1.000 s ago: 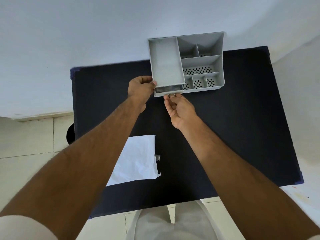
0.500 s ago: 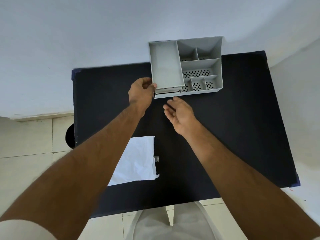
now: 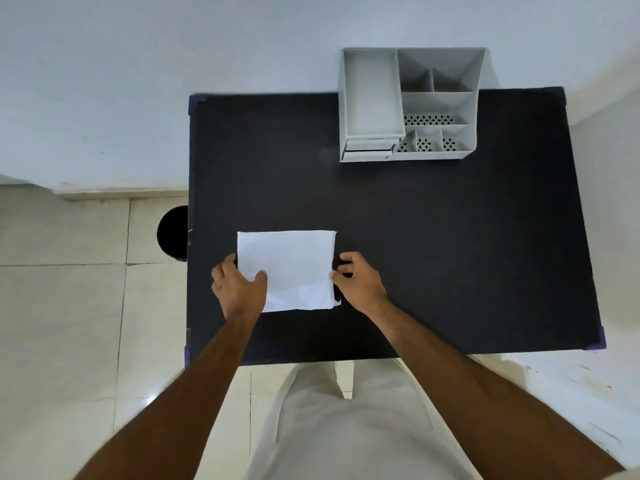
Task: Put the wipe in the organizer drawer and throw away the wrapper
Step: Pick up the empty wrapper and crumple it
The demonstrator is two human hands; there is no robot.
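Bin (image 3: 173, 233): a dark round shape on the floor just left of my table, its right side cut off by the table edge; I could not see into it.
Left hand (image 3: 239, 289): it lay on the wipe's left edge, thumb on top, other fingers curled beneath and hidden.
Wipe (image 3: 291, 268): white, flat on the black table (image 3: 450, 254) near its front edge, between my hands; its near left corner was covered by my hand. No writing could be read.
Right hand (image 3: 358, 280): fingertips pinched together at the wipe's right edge; whether they held the sheet or a small scrap I could not tell.
Organizer (image 3: 410, 105): grey, at the far right of the table, compartments bare as far as I could see.
Drawer (image 3: 369, 150): at the organizer's front left, slightly out; its contents were hard to make out.
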